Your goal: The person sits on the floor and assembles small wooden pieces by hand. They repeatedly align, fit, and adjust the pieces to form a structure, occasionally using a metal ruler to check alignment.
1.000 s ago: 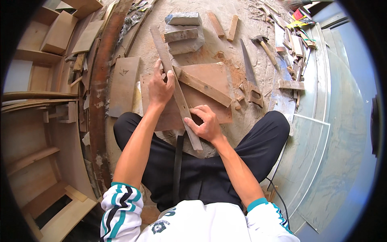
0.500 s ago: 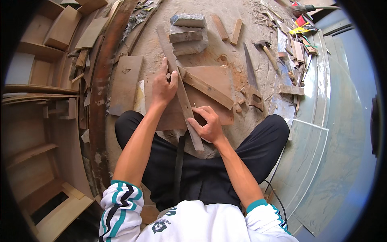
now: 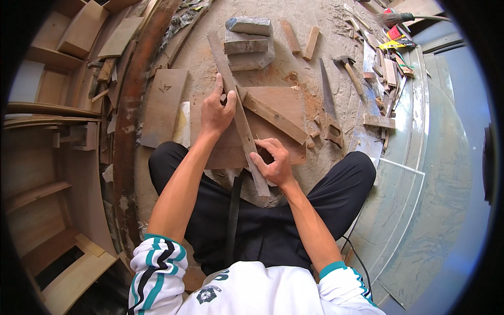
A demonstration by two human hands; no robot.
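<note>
Head view: my left hand (image 3: 218,111) pinches a long wooden strip (image 3: 243,126) near its middle, forefinger stretched along its left edge. My right hand (image 3: 274,161) has its thumb on the strip's nearer part, fingers curled beside it; whether they close on it, I cannot tell. The strip slants over a brown board (image 3: 286,102), beside a shorter wooden bar (image 3: 275,116). Farther right lie a saw (image 3: 328,100) and a hammer (image 3: 353,79).

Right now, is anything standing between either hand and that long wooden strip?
Nothing visible: the left hand and right hand both touch the long wooden strip. A shorter wooden bar slants off to its right, blocking neither hand.
</note>
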